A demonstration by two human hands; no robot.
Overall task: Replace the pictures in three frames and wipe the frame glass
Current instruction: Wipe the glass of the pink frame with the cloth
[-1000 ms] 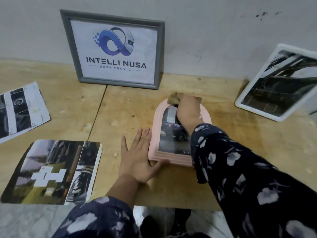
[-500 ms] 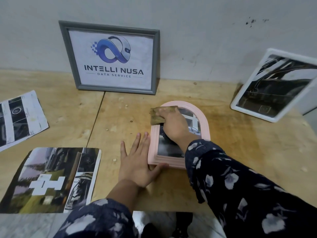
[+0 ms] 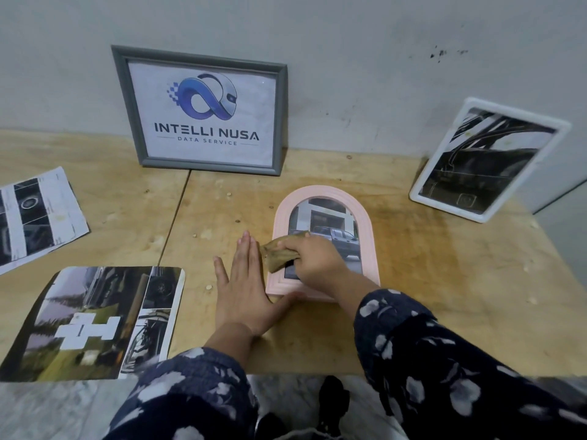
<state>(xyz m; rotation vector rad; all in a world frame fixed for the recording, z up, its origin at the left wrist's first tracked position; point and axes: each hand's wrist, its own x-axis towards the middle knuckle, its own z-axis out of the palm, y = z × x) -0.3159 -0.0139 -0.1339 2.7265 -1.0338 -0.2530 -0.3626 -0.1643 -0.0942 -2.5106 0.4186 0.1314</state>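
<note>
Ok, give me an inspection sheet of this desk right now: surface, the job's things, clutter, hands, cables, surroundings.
Surface: wooden table, stained, with crumbs.
Job's things: pink arched frame lying flat; grey frame and white frame leaning on the wall; brown cloth on the pink frame's glass.
Clutter: two loose prints, large print and striped print.
Hands: left hand flat beside the pink frame; right hand grips the cloth.
Cables: nothing seen.
Surroundings: grey wall, scuffed.
</note>
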